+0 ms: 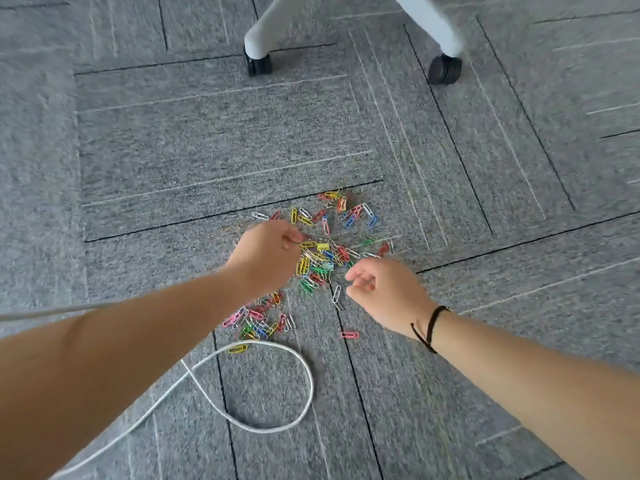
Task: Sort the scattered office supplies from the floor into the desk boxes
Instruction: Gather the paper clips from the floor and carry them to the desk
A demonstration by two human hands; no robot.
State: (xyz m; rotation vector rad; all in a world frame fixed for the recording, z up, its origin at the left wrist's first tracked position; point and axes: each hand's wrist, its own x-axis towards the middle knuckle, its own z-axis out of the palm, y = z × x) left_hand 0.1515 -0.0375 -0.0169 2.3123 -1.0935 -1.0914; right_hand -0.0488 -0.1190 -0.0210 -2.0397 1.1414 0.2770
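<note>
Coloured paper clips [320, 258] scattered in a loose heap on grey carpet tiles [207, 140]; stray pink clip [349, 334] lying apart, nearer the viewer. Left hand [266, 254] down at heap's left edge, fingers curled, seemingly pinching a clip or two; exact contents hidden by blur. Right hand [388, 292] hovering just beside heap's right edge, fingers loosely curled, holding nothing visible. White cable [277, 424] looped on carpet in front of heap, one yellow clip [238, 349] touching it. Chair casters [444, 69] well beyond. No desk boxes in view. Best approach, likely: rake clips together with both hands, scoop in bunches rather than singly, keep clear of cable, sweep strays last.
</note>
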